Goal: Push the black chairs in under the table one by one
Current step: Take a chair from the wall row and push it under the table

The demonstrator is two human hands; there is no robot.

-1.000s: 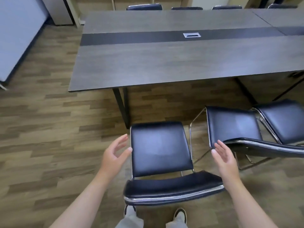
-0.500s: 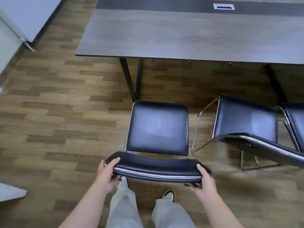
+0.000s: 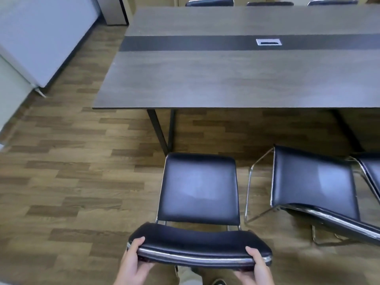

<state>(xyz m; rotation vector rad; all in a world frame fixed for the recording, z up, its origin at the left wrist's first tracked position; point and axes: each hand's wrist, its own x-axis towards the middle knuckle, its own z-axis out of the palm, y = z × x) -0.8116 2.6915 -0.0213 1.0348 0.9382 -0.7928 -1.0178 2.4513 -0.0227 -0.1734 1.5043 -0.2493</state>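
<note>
A black chair [image 3: 198, 190] with a chrome frame stands right in front of me, its seat facing the long grey table [image 3: 236, 79] and still short of the table's near edge. My left hand [image 3: 133, 262] grips the left end of its backrest [image 3: 197, 246]. My right hand [image 3: 257, 266] grips the right end. A second black chair [image 3: 312, 182] stands to the right, turned at an angle, and a third [image 3: 372, 169] shows at the right border.
A black table leg [image 3: 162, 130] stands just beyond the front left corner of my chair's seat. Three more chair backs [image 3: 209, 2] line the table's far side. A pale panel [image 3: 41, 38] leans at the left over the wood floor.
Both hands went from open beside the seat to gripping the backrest ends. The chair has since stayed short of the table while my view tilted up, showing more tabletop.
</note>
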